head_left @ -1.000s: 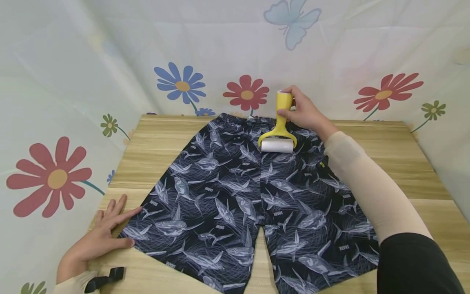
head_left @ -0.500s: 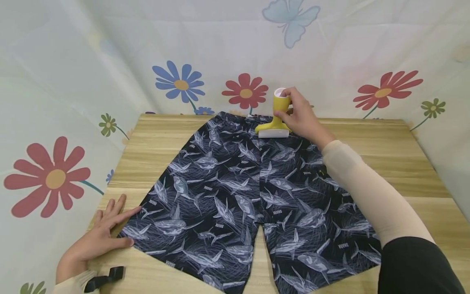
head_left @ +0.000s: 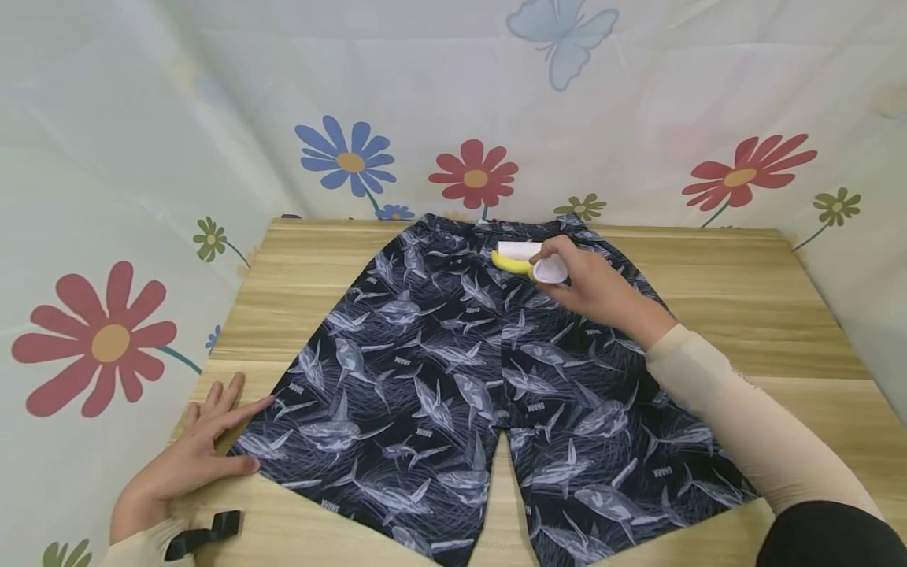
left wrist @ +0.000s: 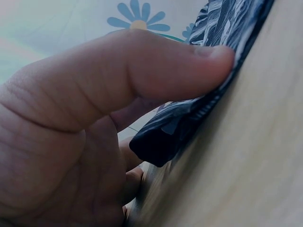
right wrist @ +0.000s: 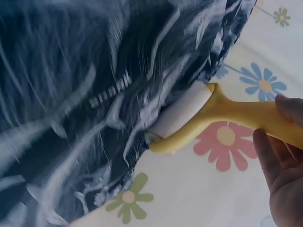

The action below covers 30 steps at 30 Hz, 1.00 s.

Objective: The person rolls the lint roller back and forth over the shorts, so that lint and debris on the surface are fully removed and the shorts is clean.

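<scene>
A pair of dark shorts (head_left: 425,354) with a grey shark print lies spread flat, its waistband at the far side. My right hand (head_left: 595,287) grips the yellow handle of a lint roller (head_left: 512,262) over the upper middle of the shorts, just below the waistband. In the right wrist view the white roll of the lint roller (right wrist: 184,111) lies along the cloth. At the lower left corner of the shorts, my left hand (head_left: 184,461) has its fingers spread. Its thumb rests at the hem edge (left wrist: 208,101), as the left wrist view shows.
The shorts lie on a wood-grain table (head_left: 312,268). A pale curtain (head_left: 439,87) printed with flowers and a butterfly hangs behind and to the left. A black strap (head_left: 205,535) is at the left wrist.
My right hand has rolled the lint roller up toward the waistband, and its handle has tipped from upright down toward me. The left hand has stayed in place.
</scene>
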Motion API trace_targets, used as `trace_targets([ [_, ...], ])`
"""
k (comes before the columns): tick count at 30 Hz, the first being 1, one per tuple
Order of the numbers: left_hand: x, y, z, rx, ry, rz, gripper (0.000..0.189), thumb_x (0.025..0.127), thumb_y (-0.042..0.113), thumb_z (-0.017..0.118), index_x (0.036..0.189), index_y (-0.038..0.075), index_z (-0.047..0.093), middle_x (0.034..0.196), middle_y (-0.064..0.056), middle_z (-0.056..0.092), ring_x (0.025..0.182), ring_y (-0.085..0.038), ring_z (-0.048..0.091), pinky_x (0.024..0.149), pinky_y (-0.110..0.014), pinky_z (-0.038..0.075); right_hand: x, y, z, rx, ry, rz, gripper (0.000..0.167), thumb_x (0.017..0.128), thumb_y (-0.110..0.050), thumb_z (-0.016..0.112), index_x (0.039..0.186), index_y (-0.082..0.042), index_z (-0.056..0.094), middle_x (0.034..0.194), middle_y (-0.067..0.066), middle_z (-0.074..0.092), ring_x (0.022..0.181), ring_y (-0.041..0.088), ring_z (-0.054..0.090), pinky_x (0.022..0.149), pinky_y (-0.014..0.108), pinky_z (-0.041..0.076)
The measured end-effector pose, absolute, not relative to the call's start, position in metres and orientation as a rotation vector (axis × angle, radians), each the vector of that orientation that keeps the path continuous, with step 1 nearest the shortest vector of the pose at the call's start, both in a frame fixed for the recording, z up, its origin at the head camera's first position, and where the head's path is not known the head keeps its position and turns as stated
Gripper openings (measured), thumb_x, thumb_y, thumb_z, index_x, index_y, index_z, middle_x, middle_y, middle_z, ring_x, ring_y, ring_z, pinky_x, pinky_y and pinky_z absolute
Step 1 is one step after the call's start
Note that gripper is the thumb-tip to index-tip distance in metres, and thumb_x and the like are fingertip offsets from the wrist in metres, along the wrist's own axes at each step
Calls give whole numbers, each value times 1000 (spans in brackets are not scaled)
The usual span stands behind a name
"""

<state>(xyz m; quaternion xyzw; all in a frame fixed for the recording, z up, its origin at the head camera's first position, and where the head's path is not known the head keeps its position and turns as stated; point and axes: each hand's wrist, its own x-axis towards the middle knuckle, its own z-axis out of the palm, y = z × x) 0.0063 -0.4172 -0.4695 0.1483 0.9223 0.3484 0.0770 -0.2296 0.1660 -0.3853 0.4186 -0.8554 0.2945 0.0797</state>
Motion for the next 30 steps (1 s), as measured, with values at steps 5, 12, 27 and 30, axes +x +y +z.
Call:
trace_targets([
  [5, 5, -416, -467, 436, 2757, 1045, 84, 85, 13, 84, 160, 17, 46, 174, -28, -6, 154, -54, -24, 111, -69, -31, -212, 172, -394, 1256, -2645, 829, 66, 84, 9, 83, 142, -1, 54, 128, 19, 71, 115, 40, 68, 96, 56, 57],
  [12, 3, -415, -466, 418, 2754, 1048, 85, 85, 14, 85, 160, 17, 46, 174, -26, -6, 154, -52, -25, 112, -68, -31, -182, 181, -408, 1362, -2617, 793, 50, 76, 14, 86, 121, -3, 72, 125, 12, 71, 118, 33, 67, 97, 51, 57],
  [27, 7, -417, -469, 458, 2771, 1049, 85, 84, 13, 84, 160, 15, 46, 173, -30, -5, 153, -55, -24, 111, -68, -31, -119, 198, -420, 1419, -2533, 834, 58, 64, 13, 93, 117, -6, 77, 125, 6, 71, 114, 28, 67, 90, 44, 61],
  [30, 7, -417, -470, 460, 2774, 1044, 85, 84, 13, 84, 160, 15, 46, 173, -30, -5, 153, -55, -23, 111, -69, -31, -107, 203, -421, 1390, -2540, 914, 59, 64, 14, 91, 117, -9, 77, 125, 4, 71, 113, 26, 67, 88, 42, 62],
])
